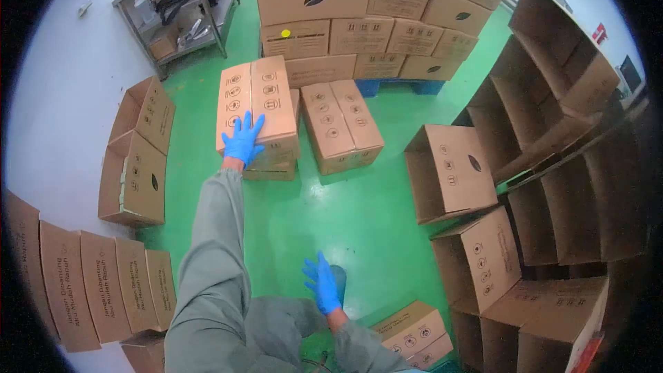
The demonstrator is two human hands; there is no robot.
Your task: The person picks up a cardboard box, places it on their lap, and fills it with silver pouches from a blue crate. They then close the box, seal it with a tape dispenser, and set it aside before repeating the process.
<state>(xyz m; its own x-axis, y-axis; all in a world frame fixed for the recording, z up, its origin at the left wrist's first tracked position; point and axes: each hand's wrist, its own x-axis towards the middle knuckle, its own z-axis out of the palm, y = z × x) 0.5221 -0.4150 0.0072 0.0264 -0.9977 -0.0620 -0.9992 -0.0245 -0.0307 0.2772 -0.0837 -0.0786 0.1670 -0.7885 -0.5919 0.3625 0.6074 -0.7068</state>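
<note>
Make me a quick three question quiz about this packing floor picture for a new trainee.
1. True or false: the left hand rests flat on top of a closed carton.
2. What colour are the gloves on both hands?
A. white
B. blue
C. black
3. Fill in: the right hand hangs over the green ____, touching no box.

Key
1. True; the carton sits on a short stack in front of the pallet load.
2. B
3. floor
</note>
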